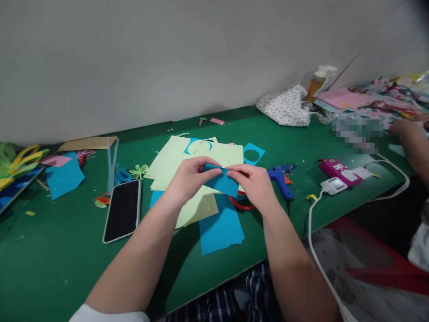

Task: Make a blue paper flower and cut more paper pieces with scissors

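Note:
Both hands pinch a small piece of blue paper [221, 182] above the work pile. My left hand [194, 175] grips its upper left edge between thumb and fingers. At its upper right edge, my right hand [255, 184] has thumb and fingertips closed. Beneath lie sheets of pale green paper [167, 163] and a larger blue sheet [221, 228]. A blue square with a round hole [257, 149] rests behind the right hand. Part of a red ring-like item [239, 205] shows under the right hand; the rest is hidden.
A blue glue gun [283, 181] lies right of my hand, a phone [122, 211] to the left. Farther right are a magenta device [341, 172] and a white cable [311, 232]. A patterned cloth bag [286, 106] sits by the wall. Another person's hand [404, 129] is at right.

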Available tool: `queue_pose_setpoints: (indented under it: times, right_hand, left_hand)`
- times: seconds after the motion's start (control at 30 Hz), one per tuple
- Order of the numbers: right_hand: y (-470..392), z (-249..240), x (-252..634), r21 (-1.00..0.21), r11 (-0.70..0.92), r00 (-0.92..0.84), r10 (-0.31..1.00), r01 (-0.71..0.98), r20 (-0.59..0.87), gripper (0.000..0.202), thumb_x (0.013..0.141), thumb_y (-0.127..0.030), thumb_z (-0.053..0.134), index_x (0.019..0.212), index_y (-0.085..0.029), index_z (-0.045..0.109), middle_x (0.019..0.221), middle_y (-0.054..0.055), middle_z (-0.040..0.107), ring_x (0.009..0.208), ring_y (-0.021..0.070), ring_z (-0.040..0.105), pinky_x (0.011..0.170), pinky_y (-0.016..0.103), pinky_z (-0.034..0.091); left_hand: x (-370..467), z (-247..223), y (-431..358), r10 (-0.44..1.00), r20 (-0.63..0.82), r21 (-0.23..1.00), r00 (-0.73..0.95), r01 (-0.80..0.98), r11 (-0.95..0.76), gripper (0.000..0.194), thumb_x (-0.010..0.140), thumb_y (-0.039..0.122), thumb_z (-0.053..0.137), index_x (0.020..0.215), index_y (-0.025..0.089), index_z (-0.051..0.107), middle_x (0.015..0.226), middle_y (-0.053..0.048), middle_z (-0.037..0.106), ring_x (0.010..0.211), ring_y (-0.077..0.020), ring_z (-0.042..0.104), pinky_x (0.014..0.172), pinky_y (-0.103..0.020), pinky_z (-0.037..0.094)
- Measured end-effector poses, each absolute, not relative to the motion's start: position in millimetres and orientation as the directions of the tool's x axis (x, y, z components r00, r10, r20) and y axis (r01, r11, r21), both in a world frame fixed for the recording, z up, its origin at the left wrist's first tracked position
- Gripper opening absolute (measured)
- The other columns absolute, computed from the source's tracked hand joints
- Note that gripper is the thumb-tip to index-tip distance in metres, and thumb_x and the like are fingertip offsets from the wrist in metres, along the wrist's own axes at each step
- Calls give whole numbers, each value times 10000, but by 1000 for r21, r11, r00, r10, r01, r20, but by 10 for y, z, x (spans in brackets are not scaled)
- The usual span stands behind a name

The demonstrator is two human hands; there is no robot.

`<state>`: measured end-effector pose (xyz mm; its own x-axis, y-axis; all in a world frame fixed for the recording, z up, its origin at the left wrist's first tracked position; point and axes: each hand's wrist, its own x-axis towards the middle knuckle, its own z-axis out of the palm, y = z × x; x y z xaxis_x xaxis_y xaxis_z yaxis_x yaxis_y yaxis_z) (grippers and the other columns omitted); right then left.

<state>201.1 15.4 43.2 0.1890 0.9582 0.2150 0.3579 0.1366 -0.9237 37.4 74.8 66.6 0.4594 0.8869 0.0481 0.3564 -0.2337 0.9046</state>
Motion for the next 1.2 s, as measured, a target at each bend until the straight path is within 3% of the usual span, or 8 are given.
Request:
queue_pose_setpoints:
  times: [0.2, 0.6, 0.87, 1.2]
  right_hand:
    - [147, 428, 2008, -874, 186, 130, 954, 449, 270, 149, 808, -326, 577, 848, -247, 697, 840, 13, 696, 765, 169, 614, 702, 301, 459]
    - [149, 437, 2056, -908, 155, 229, 939, 389, 258, 145, 797, -319, 588, 752, -215, 677, 660, -20, 639, 595, 122, 529, 558, 240, 392]
    - [160, 424, 2005, -913, 186, 205, 940, 362, 272, 110, 771, -313, 619, 800, -247, 702, 797, -5, 701, 737, 159, 605, 676, 276, 447]
    - [145, 451, 2118, -907, 156, 246, 932, 391, 266, 130, 772, -337, 613, 767, -235, 694, 776, 3, 690, 704, 156, 583, 639, 279, 439]
  left_hand:
    - [369, 639, 762, 853, 93, 873, 513, 371, -318, 247, 731, 409, 635, 805, 179, 688, 791, -41, 684, 709, -164, 583, 629, -270, 451]
    - [399, 667, 729, 880, 137, 871, 455, 368, -325, 204, 729, 374, 644, 785, 184, 694, 764, -28, 694, 693, -161, 601, 624, -268, 468]
    - [434, 616, 708, 876, 126, 884, 465, 348, -312, 234, 746, 401, 622, 788, 184, 697, 789, -37, 697, 729, -167, 608, 660, -273, 468]
    - [353, 750, 713, 911, 97, 910, 402, 334, -244, 174, 711, 327, 665, 753, 160, 688, 694, -28, 676, 625, -135, 581, 569, -237, 460]
